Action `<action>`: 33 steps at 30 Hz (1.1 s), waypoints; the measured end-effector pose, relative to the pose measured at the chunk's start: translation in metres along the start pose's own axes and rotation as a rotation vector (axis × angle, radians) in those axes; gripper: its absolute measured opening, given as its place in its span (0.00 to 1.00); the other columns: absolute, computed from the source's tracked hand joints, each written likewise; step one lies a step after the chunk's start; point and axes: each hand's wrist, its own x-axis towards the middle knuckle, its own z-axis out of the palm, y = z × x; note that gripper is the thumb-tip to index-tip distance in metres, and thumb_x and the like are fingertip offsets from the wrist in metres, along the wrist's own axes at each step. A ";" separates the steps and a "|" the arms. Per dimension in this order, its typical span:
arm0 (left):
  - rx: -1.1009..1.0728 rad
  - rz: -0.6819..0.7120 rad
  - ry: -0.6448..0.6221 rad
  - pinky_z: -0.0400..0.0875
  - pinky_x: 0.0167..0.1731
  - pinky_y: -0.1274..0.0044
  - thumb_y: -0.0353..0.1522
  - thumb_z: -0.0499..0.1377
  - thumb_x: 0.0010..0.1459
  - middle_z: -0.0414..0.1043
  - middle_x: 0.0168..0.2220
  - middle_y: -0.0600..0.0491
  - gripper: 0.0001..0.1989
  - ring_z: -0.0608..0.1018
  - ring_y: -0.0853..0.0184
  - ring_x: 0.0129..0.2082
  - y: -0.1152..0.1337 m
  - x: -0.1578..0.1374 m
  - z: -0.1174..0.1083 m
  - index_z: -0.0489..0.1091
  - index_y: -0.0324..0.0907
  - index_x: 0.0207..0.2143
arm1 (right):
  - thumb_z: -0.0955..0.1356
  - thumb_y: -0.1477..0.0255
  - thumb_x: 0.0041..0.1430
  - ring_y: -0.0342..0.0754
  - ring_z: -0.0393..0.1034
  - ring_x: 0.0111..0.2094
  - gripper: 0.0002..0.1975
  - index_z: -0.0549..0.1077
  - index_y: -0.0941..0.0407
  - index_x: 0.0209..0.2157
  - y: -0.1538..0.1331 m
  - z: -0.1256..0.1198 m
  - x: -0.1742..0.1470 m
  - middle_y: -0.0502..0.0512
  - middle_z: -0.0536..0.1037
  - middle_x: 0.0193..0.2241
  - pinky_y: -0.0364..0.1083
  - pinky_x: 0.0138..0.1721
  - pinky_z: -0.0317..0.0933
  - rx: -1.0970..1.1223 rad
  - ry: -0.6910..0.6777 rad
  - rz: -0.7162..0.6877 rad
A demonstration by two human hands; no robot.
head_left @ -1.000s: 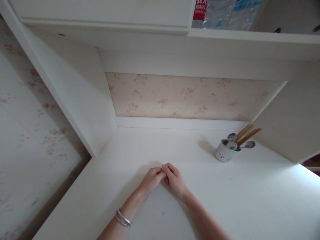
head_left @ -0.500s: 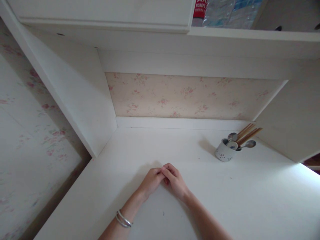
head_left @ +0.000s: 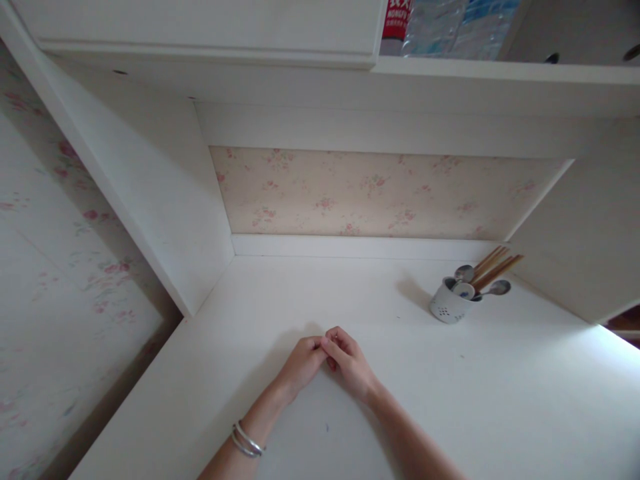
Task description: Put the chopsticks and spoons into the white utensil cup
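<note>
Cup: white, with small holes in its wall [head_left: 447,308]; upright on the table [head_left: 525,387], ahead and to the right of the grip, well apart from both hands.
Cup's feel: looks stiff and fairly light, probably smooth enough to slip a little; the long things leaning past its rim may make it tippy.
Cup's hold: around the wall below the rim, on the side facing the grip, seems surest.
Spoons: bowls up in the cup, one leaning out on the side away from the grip [head_left: 500,287]; likely hard and slick, best pinched at the neck.
Chopsticks: bundled, slanting up and away from the grip [head_left: 495,272]; probably light, stiff and apt to roll, easiest taken near their free ends.
Left hand: low over the table, back upward, fingers curled under [head_left: 302,362].
Right hand: meets it, thumb laid over the left thumb [head_left: 351,363].
Grip: narrow on both hands, fingers folded in; nothing shows between them, though I cannot tell what the palms hide.
Arms: slant inward from the near edge, meeting at the grip; bracelets circle the left forearm, behind its hand [head_left: 253,445].
</note>
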 end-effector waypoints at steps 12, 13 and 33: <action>-0.002 -0.028 0.000 0.50 0.22 0.78 0.37 0.52 0.55 0.62 0.16 0.59 0.15 0.56 0.73 0.18 0.002 0.000 0.000 0.72 0.39 0.22 | 0.67 0.53 0.56 0.41 0.53 0.20 0.18 0.65 0.54 0.29 0.003 -0.001 0.000 0.43 0.61 0.17 0.42 0.23 0.47 -0.009 0.003 -0.001; -0.005 -0.031 -0.003 0.50 0.22 0.78 0.37 0.52 0.55 0.60 0.16 0.59 0.15 0.56 0.74 0.17 0.002 0.000 0.000 0.72 0.39 0.22 | 0.67 0.54 0.56 0.41 0.53 0.20 0.18 0.65 0.54 0.29 0.004 -0.001 0.000 0.43 0.61 0.17 0.42 0.23 0.47 -0.006 0.000 0.000; -0.025 -0.046 -0.001 0.50 0.22 0.78 0.38 0.53 0.54 0.54 0.14 0.62 0.14 0.55 0.73 0.17 0.002 -0.001 0.000 0.70 0.39 0.22 | 0.67 0.55 0.58 0.40 0.53 0.20 0.17 0.65 0.55 0.30 0.005 -0.002 0.001 0.42 0.61 0.18 0.41 0.23 0.46 -0.035 -0.013 -0.024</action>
